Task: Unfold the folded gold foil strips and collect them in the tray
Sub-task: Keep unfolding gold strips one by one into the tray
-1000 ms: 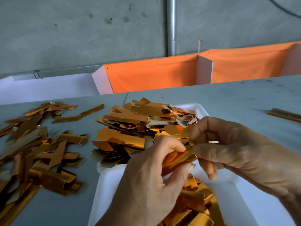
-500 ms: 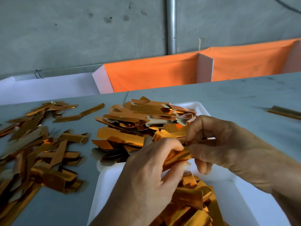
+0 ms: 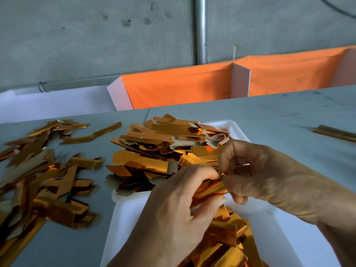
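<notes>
Strip in hand: a folded gold foil strip hangs over the tray, held up between both hands so its fold can be worked apart, by my reading.
Left hand: curled round the strip's near end, thumb under, bracing it.
Right hand: fingertips pinching the far end at three o'clock of the left, placed to peel the layers.
Tray: white, directly beneath, so a released strip should drop in.
Tray heaps: a stack at twelve o'clock, more at six.
Waiting pile: at nine o'clock on the grey bench, within the left hand's reach.
Stray strip: two o'clock, well apart.
</notes>
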Tool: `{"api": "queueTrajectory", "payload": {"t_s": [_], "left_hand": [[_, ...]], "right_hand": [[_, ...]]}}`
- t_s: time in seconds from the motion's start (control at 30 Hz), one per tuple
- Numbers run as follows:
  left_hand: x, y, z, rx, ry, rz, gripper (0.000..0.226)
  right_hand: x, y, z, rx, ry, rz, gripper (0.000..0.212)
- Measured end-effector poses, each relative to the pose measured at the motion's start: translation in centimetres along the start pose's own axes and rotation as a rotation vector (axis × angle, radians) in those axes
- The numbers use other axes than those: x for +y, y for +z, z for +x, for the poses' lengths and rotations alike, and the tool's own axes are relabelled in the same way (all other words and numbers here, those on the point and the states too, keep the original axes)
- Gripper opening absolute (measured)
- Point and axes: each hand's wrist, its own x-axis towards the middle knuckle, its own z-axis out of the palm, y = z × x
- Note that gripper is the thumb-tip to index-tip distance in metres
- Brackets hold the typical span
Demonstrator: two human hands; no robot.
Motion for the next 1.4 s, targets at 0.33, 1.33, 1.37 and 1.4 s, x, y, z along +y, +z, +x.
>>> {"api": "queueTrajectory", "payload": {"t_s": [0.33,1.33,1.37,1.4], "left_hand": [[0.2,-0.2,0.2,0.115,0.105,0.037,0.028],[0.2,0.0,0.1,0.140,-0.125,-0.059,0.006],[0.2,-0.1,0.1,0.148,-0.129,-0.073,0.005],[0.2,-0.1,0.0,0.156,-0.130,-0.082,0.006]], "right_hand": [[-0.3,-0.2,-0.3,0.019,-0.081,0.031,0.015],[-0.8,1.6,-0.4,0.141,-0.089,-0.351,0.020],[-0.7,1.6,-0.4,0.148,-0.098,-0.333,0.020],[-0.7,1.6,-0.4,0.157,-0.109,-0.309,0.020]]}}
